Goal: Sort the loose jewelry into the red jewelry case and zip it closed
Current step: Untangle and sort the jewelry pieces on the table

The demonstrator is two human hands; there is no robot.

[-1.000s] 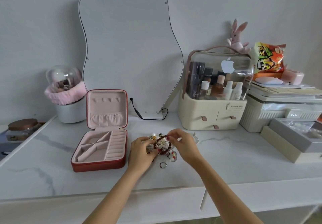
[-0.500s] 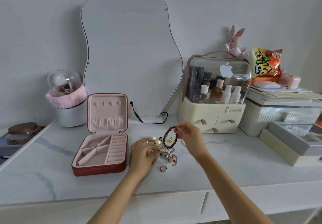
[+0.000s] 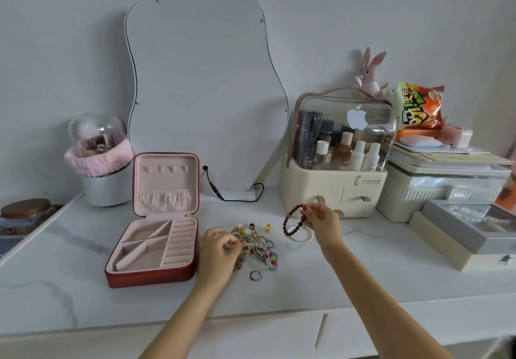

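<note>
So the red jewelry case (image 3: 155, 230) sat open on the marble tabletop (image 3: 363, 280), lid propped upright, every pink compartment bare. Nothing sorted yet, as far as I could tell. Just to its right lay the jewelry pile (image 3: 255, 244), a tangle of chains, beads and charms, with one silver ring (image 3: 255, 275) loose at the near edge.

The right hand (image 3: 321, 223) had a dark red bead bracelet (image 3: 293, 220) pinched between thumb and fingertips, dangling clear of the heap and over a pale bangle (image 3: 300, 237) on the table — held up like that, I'd guess, so it hung free of the knot. The left hand (image 3: 216, 250) rested on the pile's left side, fingers curled in and pinching at something small; I couldn't make out what. Probably pinning the mess down so the rest wouldn't drag along.

The case being right beside the pile made sense — short trip for every piece. Zipping was a long way off.
</note>
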